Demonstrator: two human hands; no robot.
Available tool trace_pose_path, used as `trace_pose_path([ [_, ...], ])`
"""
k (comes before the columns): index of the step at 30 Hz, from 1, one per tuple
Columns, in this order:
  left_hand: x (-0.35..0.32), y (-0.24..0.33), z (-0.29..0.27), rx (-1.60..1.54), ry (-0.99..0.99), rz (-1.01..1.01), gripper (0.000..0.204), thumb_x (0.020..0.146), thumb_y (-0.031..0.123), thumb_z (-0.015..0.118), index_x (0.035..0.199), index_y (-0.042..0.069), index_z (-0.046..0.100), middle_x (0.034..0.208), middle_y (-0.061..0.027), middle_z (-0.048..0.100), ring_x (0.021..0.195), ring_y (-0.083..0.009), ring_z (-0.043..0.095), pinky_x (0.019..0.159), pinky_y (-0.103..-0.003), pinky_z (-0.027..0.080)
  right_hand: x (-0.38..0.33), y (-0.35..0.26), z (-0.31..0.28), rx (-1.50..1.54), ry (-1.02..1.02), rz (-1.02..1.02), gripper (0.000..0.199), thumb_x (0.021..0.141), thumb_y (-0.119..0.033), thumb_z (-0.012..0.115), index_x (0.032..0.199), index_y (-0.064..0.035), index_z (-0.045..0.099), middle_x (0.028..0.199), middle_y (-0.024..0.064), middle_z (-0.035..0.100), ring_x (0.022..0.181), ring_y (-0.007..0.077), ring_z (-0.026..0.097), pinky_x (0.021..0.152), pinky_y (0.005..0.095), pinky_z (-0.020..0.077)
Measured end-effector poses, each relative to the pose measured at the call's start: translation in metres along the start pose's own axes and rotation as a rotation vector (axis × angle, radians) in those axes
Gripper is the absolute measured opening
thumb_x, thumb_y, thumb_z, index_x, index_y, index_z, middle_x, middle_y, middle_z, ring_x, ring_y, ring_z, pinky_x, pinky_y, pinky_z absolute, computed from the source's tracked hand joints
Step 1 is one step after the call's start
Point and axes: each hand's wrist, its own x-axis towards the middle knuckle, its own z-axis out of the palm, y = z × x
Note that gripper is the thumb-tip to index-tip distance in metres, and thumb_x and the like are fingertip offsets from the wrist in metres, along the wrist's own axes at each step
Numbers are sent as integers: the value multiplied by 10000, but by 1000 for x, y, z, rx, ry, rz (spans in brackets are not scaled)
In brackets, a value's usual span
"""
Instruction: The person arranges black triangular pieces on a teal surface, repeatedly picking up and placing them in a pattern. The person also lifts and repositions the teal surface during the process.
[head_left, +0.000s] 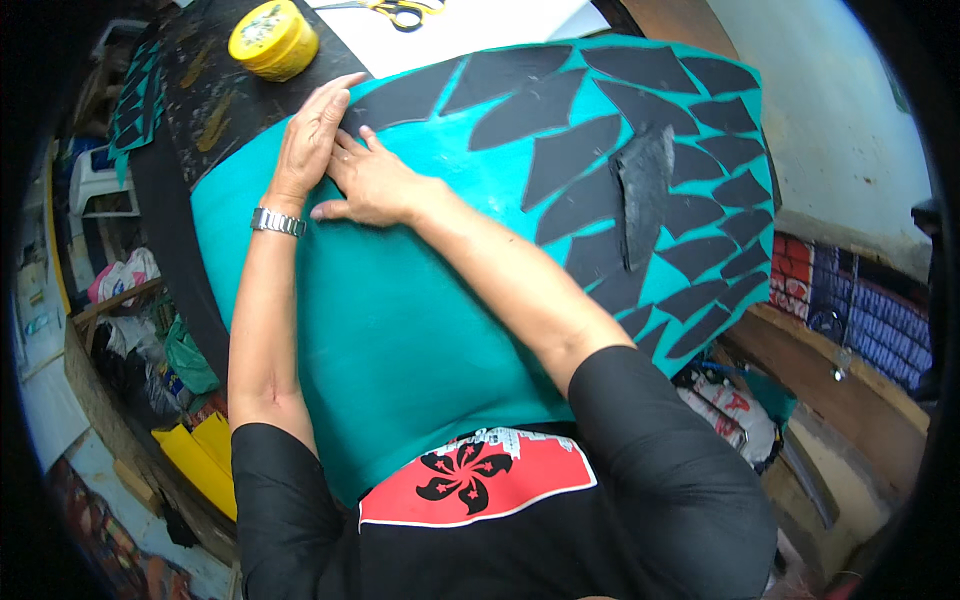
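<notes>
A large teal sheet lies before me, with many dark, leaf-like pieces set close together over its far and right parts. My left hand, with a metal watch at the wrist, rests near the sheet's far left edge, fingers stretched out beside a long dark piece. My right hand lies flat against the sheet just right of it, fingers spread and fingertips meeting the left hand. Whatever is beneath the two hands is hidden. A loose crumpled black strip lies over the pieces on the right.
On the dark, stained table stands a round yellow tub. Yellow-handled scissors lie on white sheets at the far side. A white plastic stool and bags are at left; a wall is at right.
</notes>
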Motion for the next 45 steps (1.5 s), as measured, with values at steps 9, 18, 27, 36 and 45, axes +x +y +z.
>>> trace_pose_path([
  [9, -3, 8, 65, 798, -215, 75, 672, 994, 630, 350, 1544, 244, 357, 1631, -78, 258, 1521, -265, 178, 1192, -582, 123, -212, 32, -128, -374, 739, 470, 417, 765, -158, 787, 1152, -117, 637, 1047, 106, 684, 1023, 339, 618, 891, 445, 503],
  [18, -23, 169, 185, -329, -424, 331, 242, 912, 256, 685, 1018, 40, 701, 990, -129, 706, 1001, -300, 665, 883, -391, 523, -288, 54, -126, -264, 746, 774, 488, 782, -14, 723, 1248, -89, 602, 1022, 101, 685, 948, 227, 673, 853, 366, 536],
  [27, -36, 201, 278, -66, -354, 467, 331, 900, 360, 643, 1097, 94, 669, 1123, -47, 647, 1133, -239, 570, 1038, -426, 406, -315, 67, -169, -76, 1239, 730, 456, 747, 85, 614, 1177, -66, 613, 847, -12, 570, 751, 67, 537, 704, 223, 483],
  [36, -24, 195, 254, -237, -532, 210, 551, 873, 526, 651, 1238, 113, 675, 1352, -92, 594, 1285, -271, 513, 1071, -424, 370, -269, -21, -205, 131, 1210, 279, 415, 868, 116, 614, 1260, -16, 572, 1012, 35, 619, 935, 84, 565, 866, 224, 455],
  [45, -24, 198, 244, -94, -509, 379, 510, 755, 420, 810, 1180, 155, 710, 1372, -66, 560, 1254, -256, 512, 1010, -407, 410, -238, -105, -234, 185, 1315, 95, 451, 856, 86, 612, 1287, -27, 540, 1058, 118, 650, 953, 141, 619, 888, 257, 486],
])
